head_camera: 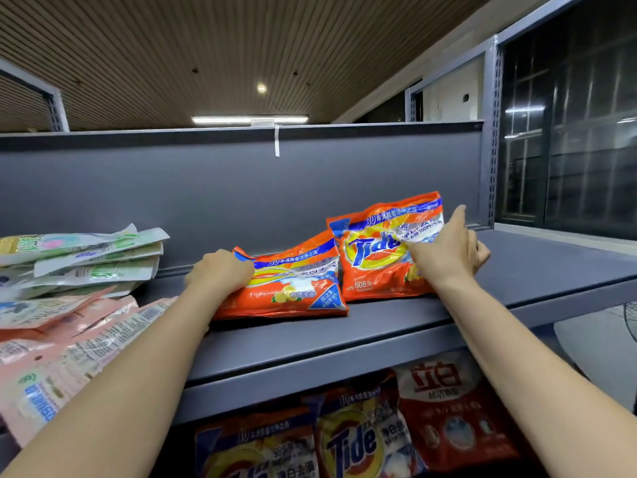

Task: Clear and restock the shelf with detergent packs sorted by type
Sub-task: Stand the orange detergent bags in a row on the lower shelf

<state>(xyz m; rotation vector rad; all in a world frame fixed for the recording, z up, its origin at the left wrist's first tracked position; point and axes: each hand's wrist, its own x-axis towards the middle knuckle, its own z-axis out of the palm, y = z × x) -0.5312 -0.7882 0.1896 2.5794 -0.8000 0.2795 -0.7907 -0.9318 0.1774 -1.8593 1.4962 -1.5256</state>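
Note:
Two orange Tide detergent packs sit on the grey top shelf [379, 326]. One pack [296, 288] leans low at the centre; my left hand [220, 270] grips its upper left corner. The other pack [375, 250] stands upright to its right, against the back panel. My right hand [448, 253] holds that pack's right side, index finger stretched up along its edge, the other fingers curled behind it.
A stack of green and white pouches [82, 260] and pink pouches [69, 343] lies at the shelf's left end. On the shelf below stand more Tide packs [355, 439] and a red pack [455, 412]. A grey upright post [493, 132] stands at right.

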